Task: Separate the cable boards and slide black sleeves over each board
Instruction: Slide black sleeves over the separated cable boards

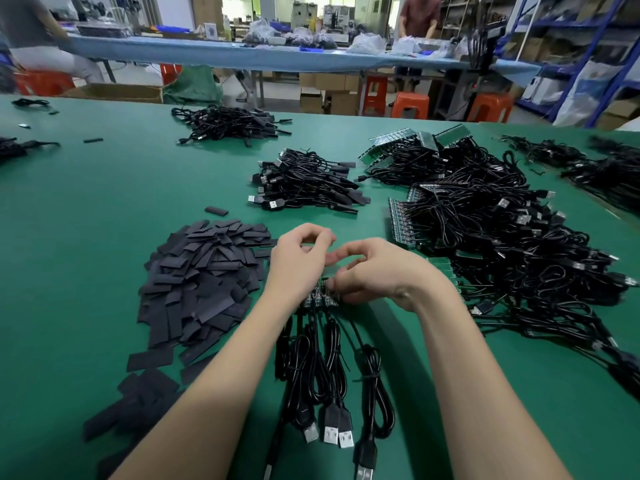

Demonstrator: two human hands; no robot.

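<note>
Item: strip of joined cable boards (320, 295), lying on the green counter (104, 220), long axis left to right, cables (325, 358) trailing toward the person. Left hand (298, 261) and right hand (374, 271) meet directly over it, fingers curled; each grip apparently pinches the strip, contact partly hidden. Black sleeves (204, 282) heaped just left, nearer the left hand. Unseparated board bundles (485, 244) right. Room: workshop, far tables, orange stools (410, 105).
</note>
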